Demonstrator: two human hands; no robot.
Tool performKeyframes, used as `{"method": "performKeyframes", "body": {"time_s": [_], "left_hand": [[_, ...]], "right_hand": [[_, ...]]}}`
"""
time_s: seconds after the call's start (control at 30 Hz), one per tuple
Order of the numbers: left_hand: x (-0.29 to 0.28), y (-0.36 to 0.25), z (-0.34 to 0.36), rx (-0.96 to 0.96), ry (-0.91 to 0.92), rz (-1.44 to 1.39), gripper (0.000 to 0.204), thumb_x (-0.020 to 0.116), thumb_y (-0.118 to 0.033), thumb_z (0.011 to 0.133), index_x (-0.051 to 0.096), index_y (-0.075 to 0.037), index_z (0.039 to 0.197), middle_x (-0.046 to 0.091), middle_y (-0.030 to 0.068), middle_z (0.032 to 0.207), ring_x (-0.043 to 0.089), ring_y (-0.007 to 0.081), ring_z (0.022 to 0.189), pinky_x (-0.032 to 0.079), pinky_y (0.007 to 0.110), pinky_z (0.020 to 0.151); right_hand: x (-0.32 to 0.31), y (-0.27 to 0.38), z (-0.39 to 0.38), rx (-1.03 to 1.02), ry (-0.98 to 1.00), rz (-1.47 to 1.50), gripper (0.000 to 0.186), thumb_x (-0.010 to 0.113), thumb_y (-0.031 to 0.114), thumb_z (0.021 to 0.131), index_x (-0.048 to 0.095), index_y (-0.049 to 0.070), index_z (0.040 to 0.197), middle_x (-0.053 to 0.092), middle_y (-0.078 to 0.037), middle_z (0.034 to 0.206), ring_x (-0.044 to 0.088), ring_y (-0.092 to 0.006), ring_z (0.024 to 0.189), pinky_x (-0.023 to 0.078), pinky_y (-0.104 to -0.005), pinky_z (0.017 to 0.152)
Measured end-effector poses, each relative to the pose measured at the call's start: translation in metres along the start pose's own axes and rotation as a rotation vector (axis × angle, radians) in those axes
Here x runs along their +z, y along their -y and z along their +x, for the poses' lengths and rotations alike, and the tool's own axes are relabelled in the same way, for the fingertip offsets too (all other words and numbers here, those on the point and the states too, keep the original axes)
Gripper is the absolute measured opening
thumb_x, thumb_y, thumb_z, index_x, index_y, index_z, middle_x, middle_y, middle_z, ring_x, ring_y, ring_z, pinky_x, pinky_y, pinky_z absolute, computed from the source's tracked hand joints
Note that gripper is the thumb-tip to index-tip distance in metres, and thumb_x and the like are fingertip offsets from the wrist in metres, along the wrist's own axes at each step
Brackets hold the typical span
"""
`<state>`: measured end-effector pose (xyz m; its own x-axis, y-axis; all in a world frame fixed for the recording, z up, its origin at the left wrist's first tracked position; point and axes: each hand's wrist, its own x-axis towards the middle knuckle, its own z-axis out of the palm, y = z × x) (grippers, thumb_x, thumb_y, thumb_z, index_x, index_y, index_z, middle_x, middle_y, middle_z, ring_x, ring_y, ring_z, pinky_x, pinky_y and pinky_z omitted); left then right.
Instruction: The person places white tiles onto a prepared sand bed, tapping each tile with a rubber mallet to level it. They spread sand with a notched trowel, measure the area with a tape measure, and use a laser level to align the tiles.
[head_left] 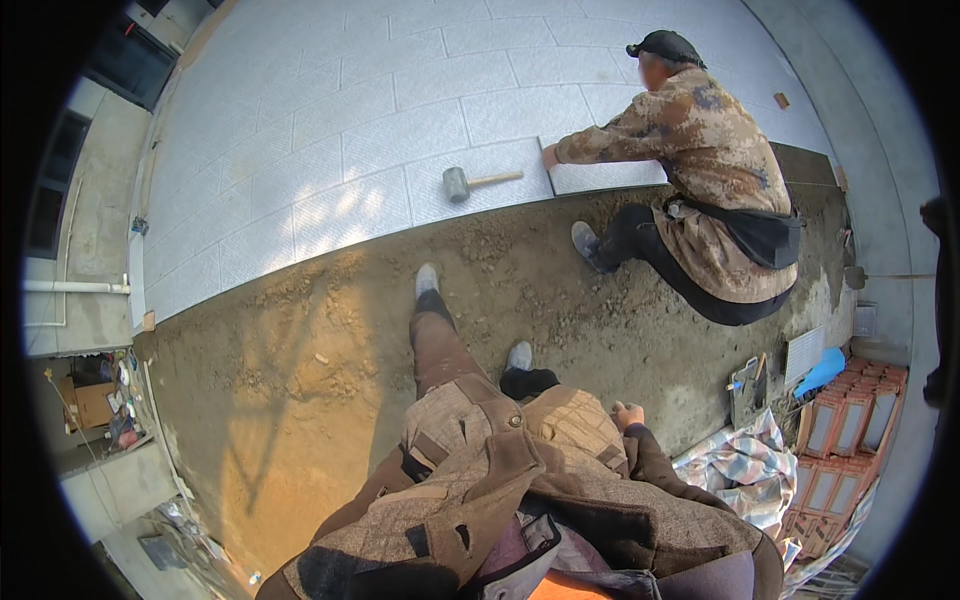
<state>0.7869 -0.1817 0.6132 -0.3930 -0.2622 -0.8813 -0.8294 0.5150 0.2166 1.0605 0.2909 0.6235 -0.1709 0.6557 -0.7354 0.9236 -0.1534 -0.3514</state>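
My right hand (628, 414) is by my right knee, fingers curled; what it holds, if anything, is too small to make out. My left hand is not in view. Ahead, a rubber mallet (456, 184) with a wooden handle lies on the pale paved slabs (420, 84). A co-worker (720, 150) in camouflage and a dark cap crouches right of it, a hand (549, 155) at the left edge of a slab (603, 177) along the paving's front edge.
Rough mortar or sand (300, 330) surrounds my feet. At the right are tools (750, 385), a striped sheet (735, 460), a blue object (820, 371) and stacked red-edged tiles (840, 420) by a wall (890, 250). A cardboard box (93, 402) lies among clutter at left.
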Motion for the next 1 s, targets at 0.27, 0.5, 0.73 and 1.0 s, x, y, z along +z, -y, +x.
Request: {"method": "performKeyframes", "body": {"time_s": [0.27,0.5,0.73,1.0], "left_hand": [[0.004,0.005,-0.002,0.001,0.008,0.000,0.018,0.054,-0.012,0.101,0.065,-0.005,0.114,0.069,0.0197,0.095,0.070,0.0287,0.083,0.051,0.043,0.062],[0.008,0.008,-0.001,0.001,0.013,-0.005,0.017,0.054,-0.013,0.101,0.065,-0.005,0.112,0.069,0.0188,0.094,0.070,0.0276,0.081,0.050,0.042,0.060],[0.010,0.011,-0.009,0.004,0.008,0.006,0.016,0.054,-0.013,0.101,0.065,-0.005,0.110,0.069,0.0180,0.092,0.070,0.0266,0.080,0.049,0.042,0.058],[0.015,0.006,-0.026,0.024,-0.021,0.009,0.015,0.054,-0.013,0.101,0.065,-0.006,0.108,0.069,0.0171,0.090,0.070,0.0255,0.078,0.049,0.041,0.056]], "right_hand": [[-0.009,0.023,-0.028,0.006,-0.009,0.002,0.034,0.068,0.025,0.100,0.074,-0.008,0.098,0.078,-0.017,0.082,0.077,-0.0247,0.069,0.062,-0.0383,0.060],[-0.009,0.015,-0.024,0.040,-0.017,-0.085,0.044,0.071,0.040,0.094,0.081,-0.002,0.101,0.079,-0.024,0.096,0.077,-0.0312,0.090,0.057,-0.0425,0.081],[-0.019,0.010,-0.023,0.133,0.041,0.072,0.041,0.071,0.033,0.095,0.078,-0.006,0.104,0.079,-0.019,0.092,0.076,-0.0248,0.085,0.057,-0.0396,0.077],[-0.021,-0.038,0.028,-0.100,-0.023,-0.066,0.034,0.069,0.025,0.099,0.074,-0.008,0.102,0.078,-0.019,0.087,0.077,-0.0266,0.073,0.061,-0.0380,0.063]]}}
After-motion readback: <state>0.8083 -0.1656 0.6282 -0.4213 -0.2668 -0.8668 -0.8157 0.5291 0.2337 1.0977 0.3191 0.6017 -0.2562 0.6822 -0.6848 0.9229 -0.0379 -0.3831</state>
